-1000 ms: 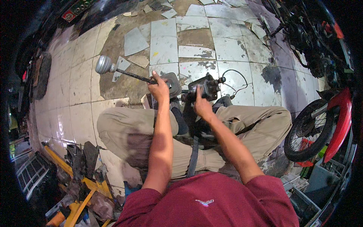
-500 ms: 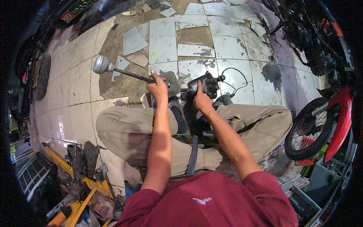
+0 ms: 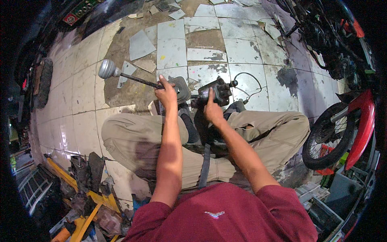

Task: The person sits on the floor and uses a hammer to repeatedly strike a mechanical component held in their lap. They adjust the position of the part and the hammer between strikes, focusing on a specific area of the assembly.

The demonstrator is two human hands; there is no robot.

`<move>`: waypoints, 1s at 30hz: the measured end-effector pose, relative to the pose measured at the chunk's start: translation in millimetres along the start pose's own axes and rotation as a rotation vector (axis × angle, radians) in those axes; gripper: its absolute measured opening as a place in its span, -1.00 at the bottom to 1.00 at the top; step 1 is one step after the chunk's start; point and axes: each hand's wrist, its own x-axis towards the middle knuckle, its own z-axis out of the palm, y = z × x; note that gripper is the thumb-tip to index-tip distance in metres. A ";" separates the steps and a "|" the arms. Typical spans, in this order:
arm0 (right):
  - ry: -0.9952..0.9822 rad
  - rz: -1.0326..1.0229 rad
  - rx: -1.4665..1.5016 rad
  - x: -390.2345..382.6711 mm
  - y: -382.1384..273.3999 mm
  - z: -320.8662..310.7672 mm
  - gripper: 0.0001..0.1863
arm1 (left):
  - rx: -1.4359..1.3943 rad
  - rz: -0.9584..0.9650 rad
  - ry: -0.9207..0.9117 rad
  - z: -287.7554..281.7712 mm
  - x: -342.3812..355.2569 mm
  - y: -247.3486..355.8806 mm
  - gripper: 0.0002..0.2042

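Item — grey metal assembly (image 3: 182, 89) with a long dark rod (image 3: 139, 81) ending in a rounded silver knob (image 3: 107, 69); lies on the cracked tile floor (image 3: 173, 48) just ahead of the seated person's crossed legs (image 3: 137, 141); beside it a dark blocky metal part (image 3: 215, 92) trailing a thin black cable (image 3: 252, 84).

Handling: judged heavy, stiff and probably greasy, so liable to slip; best taken by the solid housing, the rod serving as a lever rather than a lifting point; the cable should not bear load.

Left hand (image 3: 166, 92): fingers curled over the assembly where rod meets housing, gripping it.

Right hand (image 3: 212, 111): mostly folded, forefinger extended up against the dark part — whether it grips or only presses cannot be told from this angle.

Adjacent: red motorcycle (image 3: 354, 121) at right; yellow tools (image 3: 86, 209) at lower left.
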 end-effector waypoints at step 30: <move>0.297 -0.156 0.071 -3.9 18.3 -47.3 -0.38 | -0.080 0.053 0.053 2.9 0.8 2.3 -0.42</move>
